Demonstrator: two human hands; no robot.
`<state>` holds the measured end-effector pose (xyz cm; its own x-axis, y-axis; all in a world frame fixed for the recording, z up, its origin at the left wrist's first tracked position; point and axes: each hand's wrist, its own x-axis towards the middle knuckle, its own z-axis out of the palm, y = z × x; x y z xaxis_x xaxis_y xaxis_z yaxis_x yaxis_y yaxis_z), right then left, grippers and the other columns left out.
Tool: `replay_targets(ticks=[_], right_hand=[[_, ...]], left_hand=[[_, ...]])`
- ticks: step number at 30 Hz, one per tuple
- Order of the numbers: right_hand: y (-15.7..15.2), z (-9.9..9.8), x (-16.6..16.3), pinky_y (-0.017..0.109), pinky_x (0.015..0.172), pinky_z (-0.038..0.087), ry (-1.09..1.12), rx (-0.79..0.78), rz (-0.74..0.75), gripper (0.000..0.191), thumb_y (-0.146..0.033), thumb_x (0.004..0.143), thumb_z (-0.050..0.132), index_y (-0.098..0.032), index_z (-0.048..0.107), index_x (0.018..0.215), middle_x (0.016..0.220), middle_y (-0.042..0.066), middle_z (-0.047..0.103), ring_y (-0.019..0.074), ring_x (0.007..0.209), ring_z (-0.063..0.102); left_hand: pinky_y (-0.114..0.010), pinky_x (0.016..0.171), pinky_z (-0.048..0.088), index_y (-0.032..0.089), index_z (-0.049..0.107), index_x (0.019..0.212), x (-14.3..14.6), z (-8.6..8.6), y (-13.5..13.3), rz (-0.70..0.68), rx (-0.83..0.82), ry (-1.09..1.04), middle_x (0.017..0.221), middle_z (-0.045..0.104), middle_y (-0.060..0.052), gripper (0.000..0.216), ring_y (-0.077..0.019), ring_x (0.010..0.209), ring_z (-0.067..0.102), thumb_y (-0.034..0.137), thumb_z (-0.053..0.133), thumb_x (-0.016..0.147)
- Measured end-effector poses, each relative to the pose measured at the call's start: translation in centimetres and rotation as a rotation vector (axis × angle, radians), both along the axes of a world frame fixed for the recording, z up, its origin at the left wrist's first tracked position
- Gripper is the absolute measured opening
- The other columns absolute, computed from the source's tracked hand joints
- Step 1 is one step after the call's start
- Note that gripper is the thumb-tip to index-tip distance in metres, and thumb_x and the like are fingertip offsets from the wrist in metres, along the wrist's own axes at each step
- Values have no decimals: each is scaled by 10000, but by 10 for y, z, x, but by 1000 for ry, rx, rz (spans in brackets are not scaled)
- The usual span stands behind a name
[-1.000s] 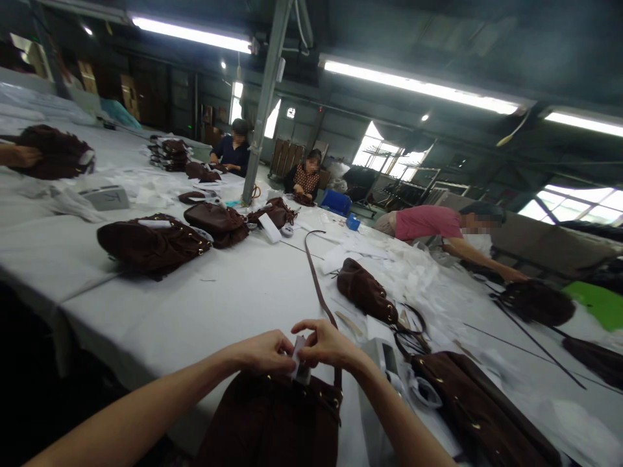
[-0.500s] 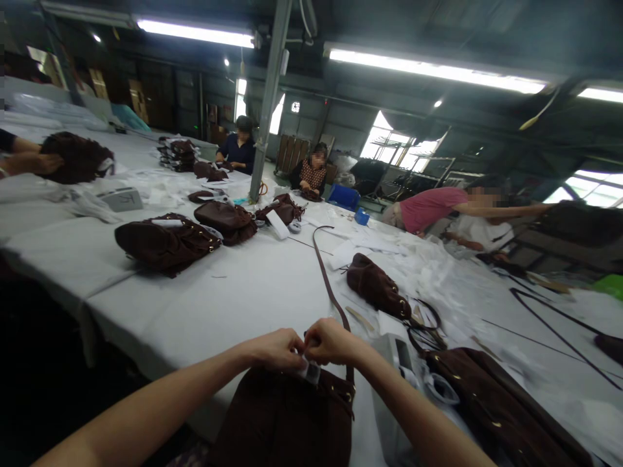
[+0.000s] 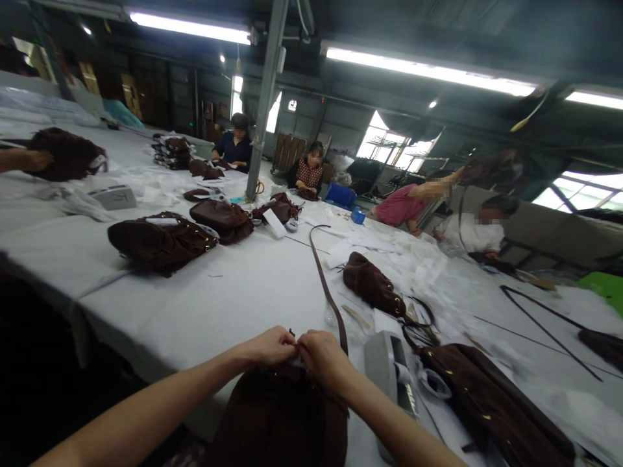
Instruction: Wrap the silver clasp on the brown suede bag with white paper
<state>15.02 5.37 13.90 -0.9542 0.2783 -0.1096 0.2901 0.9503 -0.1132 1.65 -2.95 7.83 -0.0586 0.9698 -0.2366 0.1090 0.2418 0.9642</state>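
A dark brown suede bag (image 3: 277, 421) lies at the near edge of the white table (image 3: 233, 298), right below me. My left hand (image 3: 270, 345) and my right hand (image 3: 321, 357) meet at its top rim, fingers pinched together on the rim. The white tag seen earlier is hidden between my fingers. The bag's long brown strap (image 3: 324, 279) runs away from my right hand across the table.
A grey device (image 3: 389, 370) and a second brown bag (image 3: 491, 405) lie to my right. More brown bags (image 3: 158, 240) (image 3: 372, 285) and white paper scraps are spread over the table. Several other people work at the far side; one hand (image 3: 22, 159) holds a bag at far left.
My hands have dropped onto the bag's rim and closed over the white tag, which no longer shows. The person in the pink top has lifted a dark bag up and away.
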Motion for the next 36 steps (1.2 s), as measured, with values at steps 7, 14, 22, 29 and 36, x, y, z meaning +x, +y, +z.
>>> replay_targets(ticks=[7, 14, 22, 29, 36], right_hand=[[1, 5, 2, 253, 648, 392, 52, 42, 30, 220, -36, 799, 508, -154, 692, 831, 803, 76, 689, 192, 747, 627], [-5, -18, 16, 268, 741, 421, 192, 98, 103, 254, -10, 816, 496, -177, 642, 938, 887, 49, 669, 187, 821, 581], [-6, -23, 22, 312, 787, 487, 344, 167, 235, 303, -4, 815, 481, -152, 603, 1050, 1007, 86, 645, 212, 873, 569], [1, -48, 37, 388, 907, 477, 738, -109, -110, 284, -163, 941, 395, -158, 613, 1123, 1105, 127, 654, 244, 1042, 599], [-23, -44, 18, 292, 673, 478, 700, -706, -517, 357, -489, 844, 590, -160, 716, 906, 828, 77, 712, 226, 753, 640]], left_hand=[[-197, 409, 228, 122, 614, 648, 3, 1, 1, 149, -32, -226, 516, 584, -5, 286, -73, 407, 402, 406, 608, 682], [-186, 395, 278, 103, 589, 618, -1, -1, -3, 119, -158, -549, 536, 590, -52, 240, -79, 413, 431, 326, 646, 549], [-152, 423, 337, 119, 537, 698, 1, -6, -4, 168, -101, -729, 581, 533, 13, 330, -33, 418, 388, 356, 739, 589], [-153, 428, 292, 144, 483, 717, -10, -15, -9, 364, 121, -615, 646, 582, 9, 402, 5, 389, 311, 488, 686, 666], [-167, 373, 215, 165, 466, 685, 11, -20, 1, 451, 247, -369, 519, 492, 56, 416, -31, 371, 334, 548, 628, 711]])
